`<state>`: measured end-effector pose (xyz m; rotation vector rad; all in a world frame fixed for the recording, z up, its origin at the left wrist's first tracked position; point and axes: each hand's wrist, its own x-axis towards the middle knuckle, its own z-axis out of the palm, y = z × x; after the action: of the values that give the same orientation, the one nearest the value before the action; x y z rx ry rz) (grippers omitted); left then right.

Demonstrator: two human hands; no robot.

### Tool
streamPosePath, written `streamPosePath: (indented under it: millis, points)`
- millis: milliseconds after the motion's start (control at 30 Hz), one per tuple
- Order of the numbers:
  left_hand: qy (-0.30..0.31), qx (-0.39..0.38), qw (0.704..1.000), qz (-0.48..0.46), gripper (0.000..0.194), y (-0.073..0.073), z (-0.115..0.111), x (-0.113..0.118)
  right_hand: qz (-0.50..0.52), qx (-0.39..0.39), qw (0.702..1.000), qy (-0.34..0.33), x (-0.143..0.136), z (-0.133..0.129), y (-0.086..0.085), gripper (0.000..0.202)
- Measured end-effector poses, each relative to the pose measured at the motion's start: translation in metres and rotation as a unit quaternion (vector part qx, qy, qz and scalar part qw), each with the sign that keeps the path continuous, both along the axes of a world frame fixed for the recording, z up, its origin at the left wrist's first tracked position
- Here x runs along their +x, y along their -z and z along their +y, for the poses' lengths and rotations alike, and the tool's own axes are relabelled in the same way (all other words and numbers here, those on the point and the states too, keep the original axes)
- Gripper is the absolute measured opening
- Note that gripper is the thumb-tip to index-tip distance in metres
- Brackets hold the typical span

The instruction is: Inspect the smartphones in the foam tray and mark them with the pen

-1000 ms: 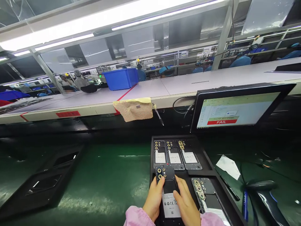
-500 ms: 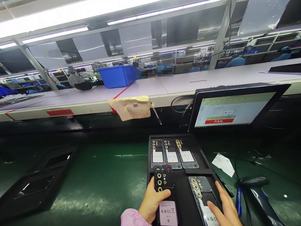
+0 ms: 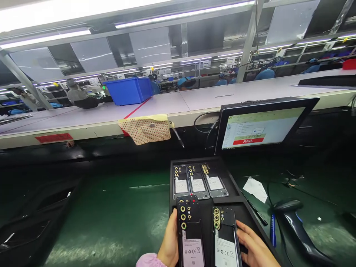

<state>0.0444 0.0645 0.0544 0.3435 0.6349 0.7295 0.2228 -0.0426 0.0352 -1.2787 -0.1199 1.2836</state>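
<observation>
My left hand (image 3: 170,239) grips the left side of a phone without its back cover (image 3: 191,215), its black frame, ringed camera openings and pale battery label facing up. Just behind its top edge shows the top of another black phone part (image 3: 187,198). With fingers along its right edge, my right hand (image 3: 256,244) holds a second coverless phone (image 3: 226,237), close beside the first. Both are over a black tray (image 3: 226,178). Three similar phones lie in the tray's far compartment, among them a left one (image 3: 181,185) and a right one (image 3: 215,183).
Right of the tray lie a white paper scrap (image 3: 255,189), a blue pen (image 3: 273,230) and a black handheld scanner (image 3: 299,226). A monitor (image 3: 264,126) reading FAIL stands behind. A blue bin (image 3: 129,91) sits on the shelf, and dark trays (image 3: 36,218) lie left.
My right hand has closed on the phone it was spread over and brought it left, beside the other. My left thumb has moved off its phone's face. The view has turned slightly right.
</observation>
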Motion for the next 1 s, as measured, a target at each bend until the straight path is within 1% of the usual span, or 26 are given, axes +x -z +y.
streamPosePath:
  millis: [67, 133, 200, 267, 367, 433, 467, 567, 633, 700, 767, 800, 867, 933, 1000]
  points:
    - [0.013, 0.007, 1.000, -0.018, 0.037, -0.001, 0.001, 0.000, 0.019, -0.006, 1.000, 0.007, -0.007, 0.004, 0.009, 0.032]
    - [0.020, 0.017, 0.999, -0.030, 0.037, 0.002, 0.002, -0.001, 0.027, -0.005, 1.000, -0.003, -0.011, 0.006, 0.015, 0.029]
    - [0.015, 0.023, 0.999, -0.029, 0.037, 0.006, 0.003, -0.002, 0.017, 0.002, 1.000, -0.022, -0.008, 0.008, 0.016, 0.030]
    - [0.012, 0.021, 1.000, -0.017, 0.036, 0.011, 0.004, -0.004, -0.007, 0.021, 0.999, -0.039, 0.001, 0.010, 0.008, 0.032]
    - [0.016, 0.021, 1.000, 0.016, 0.036, 0.015, 0.003, -0.003, -0.016, 0.065, 0.996, -0.053, 0.016, 0.018, -0.010, 0.031]
    - [-0.006, 0.028, 0.998, 0.047, 0.035, 0.014, 0.001, 0.001, -0.007, 0.088, 0.995, -0.047, 0.021, 0.025, -0.018, 0.030]
    - [-0.023, 0.029, 0.998, 0.058, 0.035, 0.012, -0.001, 0.003, -0.005, 0.098, 0.995, -0.034, 0.021, 0.029, -0.020, 0.030]
    - [-0.053, 0.021, 0.997, 0.059, 0.037, 0.007, -0.005, 0.008, -0.006, 0.113, 0.993, 0.021, 0.013, 0.036, -0.015, 0.028]
    - [-0.046, 0.018, 0.997, 0.051, 0.038, 0.003, -0.005, 0.008, 0.004, 0.115, 0.992, 0.046, 0.006, 0.037, -0.008, 0.030]
    - [-0.034, 0.022, 0.997, 0.066, 0.039, 0.001, -0.003, 0.006, 0.022, 0.121, 0.991, 0.058, 0.002, 0.035, -0.004, 0.034]
    - [-0.023, 0.027, 0.995, 0.097, 0.039, 0.001, -0.001, 0.003, 0.032, 0.133, 0.989, 0.053, 0.001, 0.032, -0.001, 0.035]
    - [-0.028, 0.029, 0.993, 0.112, 0.038, 0.002, 0.000, 0.003, 0.033, 0.141, 0.989, 0.044, 0.002, 0.030, 0.000, 0.034]
    - [-0.059, 0.032, 0.989, 0.130, 0.038, 0.005, 0.000, 0.003, 0.025, 0.156, 0.987, 0.025, 0.004, 0.028, 0.002, 0.033]
    - [-0.086, 0.030, 0.988, 0.127, 0.038, 0.006, -0.002, 0.006, 0.014, 0.170, 0.985, 0.014, 0.005, 0.026, 0.004, 0.032]
    - [-0.089, 0.031, 0.988, 0.119, 0.037, 0.005, -0.004, 0.008, 0.004, 0.179, 0.984, 0.010, 0.005, 0.026, 0.005, 0.031]
